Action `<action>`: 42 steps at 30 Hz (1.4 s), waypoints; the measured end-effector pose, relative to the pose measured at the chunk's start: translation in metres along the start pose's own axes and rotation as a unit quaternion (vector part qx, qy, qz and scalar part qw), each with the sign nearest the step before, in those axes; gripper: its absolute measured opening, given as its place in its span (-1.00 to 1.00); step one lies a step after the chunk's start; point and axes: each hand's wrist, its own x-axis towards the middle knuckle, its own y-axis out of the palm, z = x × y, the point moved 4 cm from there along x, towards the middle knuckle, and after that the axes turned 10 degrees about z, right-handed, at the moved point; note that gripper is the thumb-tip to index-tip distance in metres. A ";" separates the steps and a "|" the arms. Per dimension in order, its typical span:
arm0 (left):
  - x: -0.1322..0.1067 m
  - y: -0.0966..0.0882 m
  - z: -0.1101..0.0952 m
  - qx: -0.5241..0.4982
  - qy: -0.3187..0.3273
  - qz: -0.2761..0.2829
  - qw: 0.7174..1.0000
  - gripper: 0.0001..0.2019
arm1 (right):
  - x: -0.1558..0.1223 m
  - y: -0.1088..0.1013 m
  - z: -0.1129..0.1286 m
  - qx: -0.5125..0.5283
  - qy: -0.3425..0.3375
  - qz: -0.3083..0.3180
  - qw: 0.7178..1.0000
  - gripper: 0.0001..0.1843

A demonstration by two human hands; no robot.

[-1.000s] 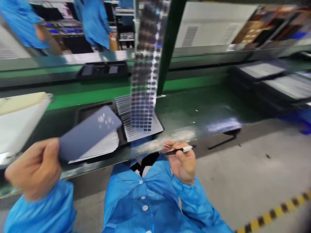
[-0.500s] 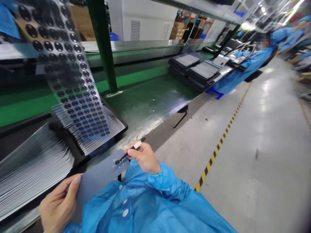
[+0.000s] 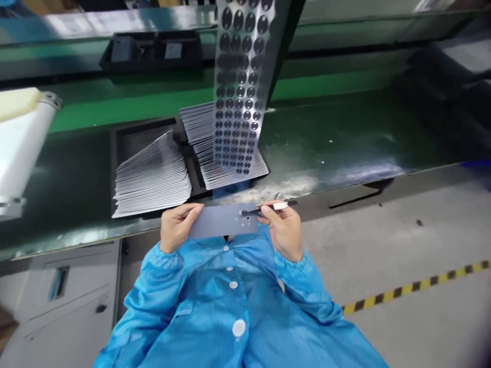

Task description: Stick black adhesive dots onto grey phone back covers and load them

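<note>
I hold the grey plate [image 3: 215,222] level in front of my coat, just at the front edge of the worktop [image 3: 326,148]; my left hand [image 3: 178,227] pinches its left end, while my right hand [image 3: 286,230] is closed around a slim black tool [image 3: 281,206] with a white sleeve, its tip at a dark round spot near the plate's right end. Whether my right fingers also touch the plate, I cannot tell. Along that front edge sits a black tray [image 3: 143,137], with a left stack [image 3: 153,179] and a right stack [image 3: 197,145] of similar plates fanned out in it. A clear sheet of black dots [image 3: 238,110] hangs before the right stack, hiding part of it, beside a dark green post [image 3: 289,41]. Farther back lies another black tray [image 3: 151,64]; a white frame [image 3: 23,153] with a yellow pad occupies the worktop's left end. The worktop is green, scuffed and shiny by its front edge. Below are a grey cabinet [image 3: 82,291] and a grey floor [image 3: 383,240] with yellow-black tape [image 3: 414,288].
</note>
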 end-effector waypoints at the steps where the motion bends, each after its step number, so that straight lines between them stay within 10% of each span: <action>1: -0.001 0.000 0.001 -0.007 -0.003 0.000 1.000 -0.76 | 0.000 0.000 -0.001 -0.007 -0.002 0.000 1.000 -0.66; 42: -0.001 -0.001 -0.002 -0.053 0.018 -0.022 0.998 -0.83 | 0.001 -0.003 -0.008 -0.089 0.002 0.002 0.996 -0.69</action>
